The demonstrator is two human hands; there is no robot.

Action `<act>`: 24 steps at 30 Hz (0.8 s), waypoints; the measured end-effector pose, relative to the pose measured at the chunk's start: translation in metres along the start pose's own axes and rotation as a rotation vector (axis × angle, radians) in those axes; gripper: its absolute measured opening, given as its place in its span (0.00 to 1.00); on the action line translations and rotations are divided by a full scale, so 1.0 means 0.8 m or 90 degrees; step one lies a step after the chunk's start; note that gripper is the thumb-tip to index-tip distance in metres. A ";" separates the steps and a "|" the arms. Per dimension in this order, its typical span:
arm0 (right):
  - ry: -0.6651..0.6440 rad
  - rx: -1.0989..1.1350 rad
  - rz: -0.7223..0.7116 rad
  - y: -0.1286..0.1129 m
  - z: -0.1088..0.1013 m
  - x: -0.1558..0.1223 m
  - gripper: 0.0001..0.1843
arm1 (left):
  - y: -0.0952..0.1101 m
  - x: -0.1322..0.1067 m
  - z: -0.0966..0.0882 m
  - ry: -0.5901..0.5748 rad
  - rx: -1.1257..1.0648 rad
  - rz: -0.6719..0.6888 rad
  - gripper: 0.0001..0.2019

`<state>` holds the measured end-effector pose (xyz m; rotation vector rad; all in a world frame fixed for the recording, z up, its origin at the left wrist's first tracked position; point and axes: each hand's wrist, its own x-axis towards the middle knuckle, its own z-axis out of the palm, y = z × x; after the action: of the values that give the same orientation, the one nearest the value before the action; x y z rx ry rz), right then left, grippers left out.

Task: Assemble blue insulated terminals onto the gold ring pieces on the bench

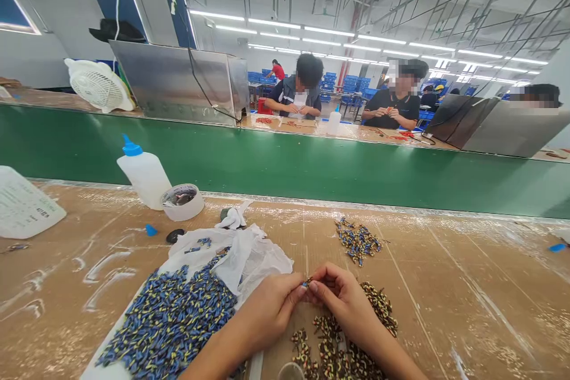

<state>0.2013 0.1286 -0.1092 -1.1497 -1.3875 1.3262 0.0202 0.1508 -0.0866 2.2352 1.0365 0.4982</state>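
My left hand [276,303] and my right hand [341,294] meet at the middle of the bench, fingertips almost touching. Between them is a small blue and dark piece [306,284], pinched from both sides; its exact kind is too small to make out. Left of my left hand spreads a large heap of small blue, yellow and black pieces [173,314] on white sheeting. Under and beside my right hand lie dark brown and yellow curved pieces [378,309]. Farther back sits a smaller pile of blue and yellow pieces [357,240].
A white bottle with a blue nozzle [145,175] and a roll of clear tape [182,203] stand at the back left. Crumpled white plastic [262,252] lies by the heap. Beyond runs a green belt [285,160], with co-workers [300,92] seated across it.
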 end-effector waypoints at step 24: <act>-0.032 -0.238 -0.126 0.005 0.001 -0.009 0.11 | -0.001 0.002 0.013 -0.029 -0.004 0.007 0.11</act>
<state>0.2020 0.1217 -0.1129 -1.1874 -1.7892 0.9865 0.0266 0.1487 -0.0942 2.2377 0.9984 0.4518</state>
